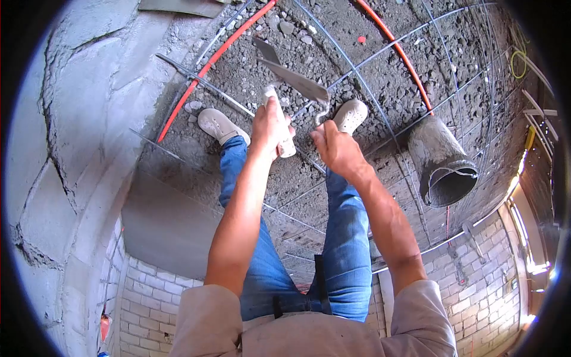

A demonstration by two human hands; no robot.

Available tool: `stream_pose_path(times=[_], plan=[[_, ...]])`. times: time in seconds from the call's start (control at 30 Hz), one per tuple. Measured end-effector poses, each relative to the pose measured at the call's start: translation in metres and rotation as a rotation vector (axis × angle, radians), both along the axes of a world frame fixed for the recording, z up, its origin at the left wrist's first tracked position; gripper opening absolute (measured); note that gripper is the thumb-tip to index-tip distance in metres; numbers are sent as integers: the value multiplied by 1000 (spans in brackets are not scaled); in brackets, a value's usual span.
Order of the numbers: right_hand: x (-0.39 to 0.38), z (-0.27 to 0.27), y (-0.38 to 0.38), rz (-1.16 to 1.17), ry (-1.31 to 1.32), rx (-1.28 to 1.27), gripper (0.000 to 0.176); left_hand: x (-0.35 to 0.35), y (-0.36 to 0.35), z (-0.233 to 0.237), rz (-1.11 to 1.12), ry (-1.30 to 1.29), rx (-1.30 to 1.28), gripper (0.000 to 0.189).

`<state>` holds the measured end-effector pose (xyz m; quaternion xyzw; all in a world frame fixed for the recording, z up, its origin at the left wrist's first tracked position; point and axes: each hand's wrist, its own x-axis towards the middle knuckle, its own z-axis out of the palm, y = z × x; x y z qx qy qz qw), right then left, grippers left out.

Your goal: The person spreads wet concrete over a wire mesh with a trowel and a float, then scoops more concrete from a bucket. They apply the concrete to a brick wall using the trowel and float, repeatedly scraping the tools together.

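My left hand [270, 130] is wrapped round the thick, mortar-smeared pale handle [286, 147] of a tool. A narrow dark metal blade [267, 51] shows beyond that handle, apparently part of the same tool, though their join is partly hidden. My right hand [339, 149] grips a pointing trowel [303, 83] by its handle, which the fingers cover. The trowel's bent neck rises from the fist, and its grey blade points left, crossing in front of the other blade. Both tools are held in the air above the gravelly floor, between my shoes.
Metal reinforcing bars [372, 92] and orange-red tubes [223, 50] cross the rough gravel floor [297, 33]. To the right stands a wide, mortar-covered pipe [437, 154]. A rough plastered wall [89, 119] rises at left. Whitish brickwork [476, 291] shows behind my legs.
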<state>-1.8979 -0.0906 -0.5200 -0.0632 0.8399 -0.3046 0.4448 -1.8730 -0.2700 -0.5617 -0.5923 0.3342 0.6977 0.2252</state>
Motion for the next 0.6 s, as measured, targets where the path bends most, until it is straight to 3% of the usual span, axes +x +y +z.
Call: stream_pose_path(times=[0.07,0.17,0.3,0.4,0.47,0.6], plan=[[-5,1,1,-8,13,-12,27,7,-2,-11,-80,-39,-65,54],[-3,21,-8,-180,36,-71,28,12,0,-7,-202,35,-143,50],[-9,1,-8,-3,-41,69,29,3,3,-2,-209,49,-171,44],[-4,12,-10,-148,4,-34,31,8,4,-1,-314,84,-219,39],[-8,11,-16,-123,-46,47,30,1,7,-1,-202,85,-198,37],[-15,16,-22,-200,-100,-3,30,10,4,-4,-368,143,-286,30]])
